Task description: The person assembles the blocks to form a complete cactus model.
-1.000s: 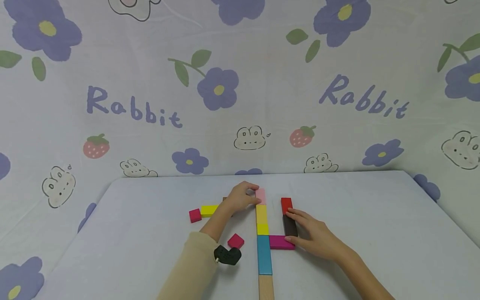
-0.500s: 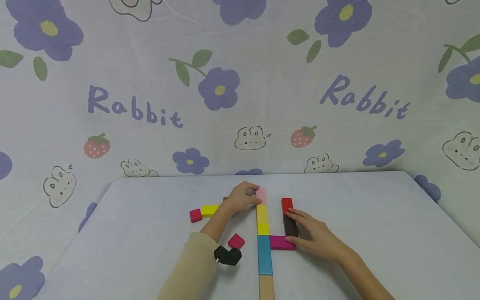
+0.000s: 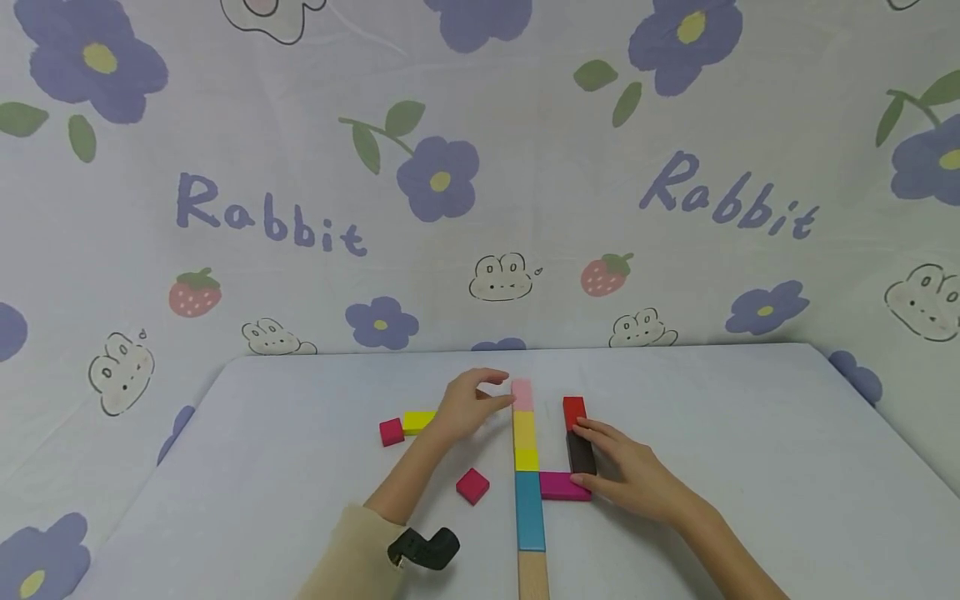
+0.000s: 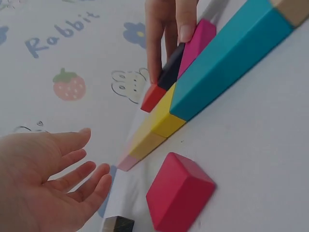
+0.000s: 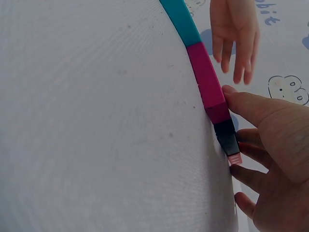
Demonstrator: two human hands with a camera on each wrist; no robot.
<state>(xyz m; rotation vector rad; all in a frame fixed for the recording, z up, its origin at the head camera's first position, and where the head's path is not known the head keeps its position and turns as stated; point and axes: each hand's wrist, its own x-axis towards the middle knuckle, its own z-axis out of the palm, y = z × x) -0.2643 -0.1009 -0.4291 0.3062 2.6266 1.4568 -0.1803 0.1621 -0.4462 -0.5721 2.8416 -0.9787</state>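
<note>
Your left grip (image 3: 467, 405) is released, its fingers loosely apart just beside the pink block (image 3: 522, 395), at the far end of the row on the surface (image 3: 247, 508). Your right grip (image 3: 637, 473) is relaxed, fingers against the red block (image 3: 573, 408) and black block (image 3: 581, 455), thumb on the magenta block (image 3: 561, 487), which abuts the blue block (image 3: 529, 512). A crimson cube (image 3: 472, 486) lies left of the row.

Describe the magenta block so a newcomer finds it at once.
On the white table, find the long blue block. In the head view, the magenta block meets its right side at the far end. It lies crosswise, unlike the blue block and the dark block beyond it.
</note>
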